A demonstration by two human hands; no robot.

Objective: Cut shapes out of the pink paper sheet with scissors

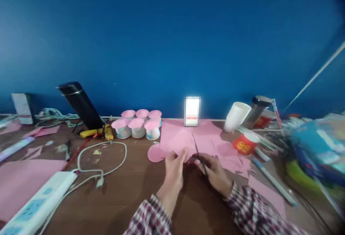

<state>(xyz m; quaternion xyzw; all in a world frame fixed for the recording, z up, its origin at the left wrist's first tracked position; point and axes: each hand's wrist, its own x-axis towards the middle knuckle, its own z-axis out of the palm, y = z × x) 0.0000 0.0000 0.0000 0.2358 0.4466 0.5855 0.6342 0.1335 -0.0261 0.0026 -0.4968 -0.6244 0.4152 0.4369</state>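
My left hand [174, 172] pinches the near edge of a pink paper sheet [175, 134] between thumb and fingers. Close beside it, my right hand [215, 174] is closed around a slim dark pointed tool [196, 145], which points away from me over the paper. Blur hides whether this tool is a pen or scissors. A round pink paper disc [155, 153] lies just left of my left hand. Further left stand several white cups [138, 130], each topped with a pink paper disc [136, 123].
Left are a black flask [81, 105], a yellow-handled tool [107, 132], a white cable [125, 152] and a power strip [37, 206]. Right are a red paper cup [245, 143], white cups [237, 116], a long stick [275, 181] and pink scraps [266, 193]. A blurred bright rectangle [192, 111] stands against the blue wall.
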